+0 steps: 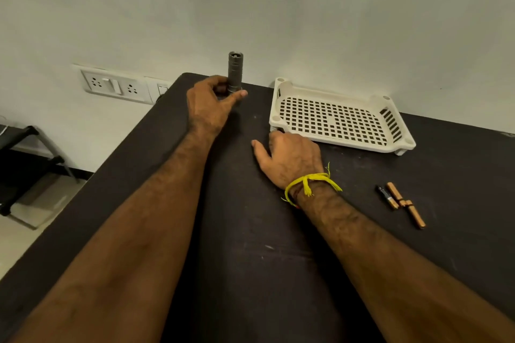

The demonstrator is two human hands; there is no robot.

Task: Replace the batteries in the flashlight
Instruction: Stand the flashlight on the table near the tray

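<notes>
Dark tabletop (250,231) against a pale wall: left hand (207,104) wraps its fingers round the upright grey flashlight (235,71) at the far edge; right hand (289,159) rests loosely curled, holding nothing, beside the tray (390,145). Batteries (401,203) lie right, labels unreadable.

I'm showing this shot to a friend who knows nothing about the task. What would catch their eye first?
Likely the grey flashlight standing upright at the far edge of the black table, gripped near its base by the left hand. Next, the white perforated tray to the right, with the right hand resting just before its near corner. Three batteries lie loose further right.
</notes>
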